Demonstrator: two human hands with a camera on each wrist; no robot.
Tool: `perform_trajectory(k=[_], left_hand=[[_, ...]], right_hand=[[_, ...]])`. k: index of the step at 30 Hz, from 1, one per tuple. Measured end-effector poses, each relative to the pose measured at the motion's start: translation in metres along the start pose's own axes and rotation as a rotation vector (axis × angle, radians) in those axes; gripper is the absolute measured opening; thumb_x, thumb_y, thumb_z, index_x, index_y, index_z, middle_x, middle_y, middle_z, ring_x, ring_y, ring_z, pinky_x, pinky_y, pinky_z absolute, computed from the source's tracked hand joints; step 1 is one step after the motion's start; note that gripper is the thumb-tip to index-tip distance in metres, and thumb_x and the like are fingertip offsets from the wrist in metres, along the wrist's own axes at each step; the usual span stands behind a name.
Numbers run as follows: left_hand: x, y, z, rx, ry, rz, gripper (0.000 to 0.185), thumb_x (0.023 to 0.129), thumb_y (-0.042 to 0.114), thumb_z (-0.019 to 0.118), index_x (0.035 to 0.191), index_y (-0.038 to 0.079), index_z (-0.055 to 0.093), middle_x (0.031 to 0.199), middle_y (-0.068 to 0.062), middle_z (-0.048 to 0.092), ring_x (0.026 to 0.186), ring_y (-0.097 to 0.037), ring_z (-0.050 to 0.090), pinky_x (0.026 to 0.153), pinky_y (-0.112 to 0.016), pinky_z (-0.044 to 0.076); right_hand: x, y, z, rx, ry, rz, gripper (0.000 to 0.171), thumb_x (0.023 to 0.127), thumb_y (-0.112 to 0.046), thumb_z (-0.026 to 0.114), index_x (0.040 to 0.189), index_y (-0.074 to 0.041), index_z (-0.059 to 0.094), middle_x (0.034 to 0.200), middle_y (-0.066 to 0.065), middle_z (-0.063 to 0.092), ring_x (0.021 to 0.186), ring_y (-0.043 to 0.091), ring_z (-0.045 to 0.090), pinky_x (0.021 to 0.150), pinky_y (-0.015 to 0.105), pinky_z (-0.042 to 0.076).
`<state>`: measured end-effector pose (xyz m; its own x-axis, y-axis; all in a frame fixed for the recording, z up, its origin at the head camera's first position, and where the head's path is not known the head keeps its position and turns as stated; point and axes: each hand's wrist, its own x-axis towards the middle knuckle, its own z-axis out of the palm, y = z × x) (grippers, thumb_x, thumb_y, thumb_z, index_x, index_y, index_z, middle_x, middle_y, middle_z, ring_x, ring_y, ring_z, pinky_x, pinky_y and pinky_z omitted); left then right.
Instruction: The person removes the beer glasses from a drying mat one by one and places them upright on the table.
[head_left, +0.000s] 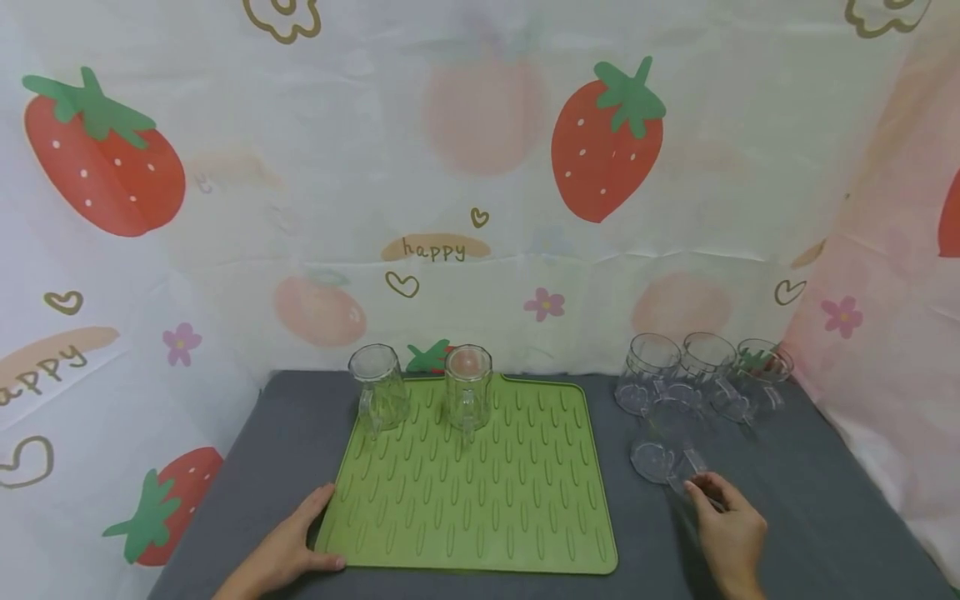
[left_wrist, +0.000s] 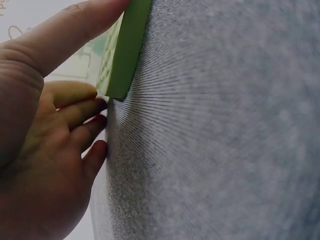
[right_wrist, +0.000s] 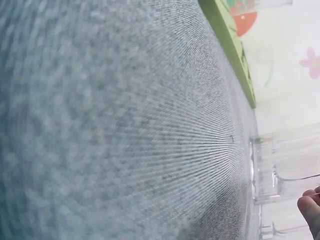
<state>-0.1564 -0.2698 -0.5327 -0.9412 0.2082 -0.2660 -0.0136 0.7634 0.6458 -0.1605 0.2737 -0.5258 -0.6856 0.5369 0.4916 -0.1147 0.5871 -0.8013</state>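
Left hand [head_left: 288, 546] flat, fingers straight, thumb spread. Right hand [head_left: 727, 529] fingertips pinched, forearm angled inward.

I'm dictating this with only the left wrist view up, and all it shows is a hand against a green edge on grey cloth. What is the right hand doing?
Observer: The right hand has its fingertips at the handle of a clear mug lying on its side, right of the green mat. I cannot tell whether it has a grip on the mug.
Operator: Is anything on the mat?
Observer: Two mugs stand near its far edge, the left mug and the middle mug.
Operator: Are there any other mugs off the mat?
Observer: Yes, a row of three mugs stands on the grey cloth behind the lying one.
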Motion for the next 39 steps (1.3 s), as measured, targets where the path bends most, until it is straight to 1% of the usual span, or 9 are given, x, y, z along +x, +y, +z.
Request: perform_trajectory(k=[1,4,8,11,14,16,25,33,39], left_hand=[[0.000,0.000,0.000,0.001,0.001,0.000,0.114,0.070,0.039,0.086,0.150,-0.011,0.022,0.153,-0.037,0.022,0.141,-0.055,0.021,0.107,-0.067,0.031],[-0.001,0.000,0.000,-0.011,-0.005,-0.018,0.114,0.070,0.038,0.086,0.151,-0.009,0.021,0.155,-0.036,0.020,0.142,-0.055,0.019,0.107,-0.068,0.029],[-0.001,-0.001,0.000,-0.015,-0.009,-0.033,0.113,0.070,0.039,0.086,0.151,-0.006,0.024,0.155,-0.034,0.021,0.142,-0.055,0.017,0.106,-0.070,0.029],[-0.001,0.000,-0.001,-0.001,0.009,-0.012,0.111,0.069,0.039,0.087,0.151,-0.007,0.026,0.154,-0.034,0.024,0.142,-0.055,0.018,0.106,-0.069,0.029],[-0.001,0.002,-0.002,0.008,0.024,0.007,0.110,0.069,0.037,0.087,0.150,-0.007,0.027,0.154,-0.034,0.025,0.142,-0.054,0.019,0.107,-0.068,0.029],[-0.001,0.002,-0.003,0.020,0.029,0.015,0.110,0.070,0.037,0.087,0.150,-0.008,0.027,0.153,-0.034,0.026,0.142,-0.055,0.020,0.107,-0.068,0.030],[0.000,-0.001,-0.003,0.011,0.015,0.009,0.112,0.070,0.038,0.086,0.151,-0.009,0.024,0.154,-0.034,0.022,0.142,-0.054,0.020,0.106,-0.067,0.032],[0.000,-0.002,0.001,-0.017,-0.007,-0.019,0.112,0.070,0.037,0.087,0.151,-0.007,0.023,0.156,-0.033,0.020,0.143,-0.053,0.017,0.106,-0.068,0.030],[0.001,-0.001,0.001,-0.012,-0.001,-0.004,0.112,0.069,0.038,0.087,0.151,-0.008,0.025,0.155,-0.033,0.021,0.144,-0.052,0.017,0.107,-0.068,0.030]], right_hand=[[0.000,0.000,0.000,0.001,-0.006,0.004,0.013,0.076,0.010,0.076,0.088,0.008,0.072,0.078,0.015,0.072,0.069,-0.028,0.050,0.062,-0.002,0.044],[-0.001,0.002,0.001,0.004,-0.013,0.011,0.013,0.077,0.009,0.076,0.089,0.007,0.072,0.079,0.018,0.072,0.069,-0.028,0.050,0.062,-0.002,0.044],[-0.001,0.001,0.000,0.015,-0.013,0.020,0.014,0.077,0.008,0.076,0.090,0.008,0.071,0.079,0.016,0.072,0.069,-0.027,0.051,0.063,-0.002,0.044],[-0.001,0.000,0.000,0.022,-0.004,0.025,0.016,0.077,0.008,0.076,0.092,0.009,0.071,0.076,-0.008,0.069,0.070,-0.027,0.050,0.065,-0.003,0.044],[-0.001,-0.002,-0.001,0.038,0.015,0.013,0.018,0.077,0.008,0.076,0.094,0.011,0.071,0.077,-0.030,0.058,0.071,-0.027,0.051,0.066,-0.003,0.044],[0.000,-0.003,-0.002,0.058,0.027,0.004,0.020,0.077,0.009,0.076,0.095,0.012,0.070,0.079,-0.037,0.053,0.072,-0.027,0.052,0.067,-0.004,0.044],[0.006,-0.013,-0.017,0.074,0.038,0.036,0.026,0.079,0.002,0.077,0.103,0.010,0.071,0.083,-0.038,0.054,0.075,-0.026,0.054,0.070,-0.003,0.044],[0.021,-0.034,-0.028,0.070,0.033,-0.022,0.028,0.082,-0.003,0.077,0.107,0.008,0.071,0.088,-0.035,0.056,0.080,-0.023,0.057,0.073,-0.002,0.045],[0.029,-0.064,-0.021,0.112,-0.020,-0.072,0.030,0.082,-0.002,0.077,0.110,0.005,0.071,0.092,-0.030,0.059,0.084,-0.020,0.059,0.076,-0.001,0.046]])
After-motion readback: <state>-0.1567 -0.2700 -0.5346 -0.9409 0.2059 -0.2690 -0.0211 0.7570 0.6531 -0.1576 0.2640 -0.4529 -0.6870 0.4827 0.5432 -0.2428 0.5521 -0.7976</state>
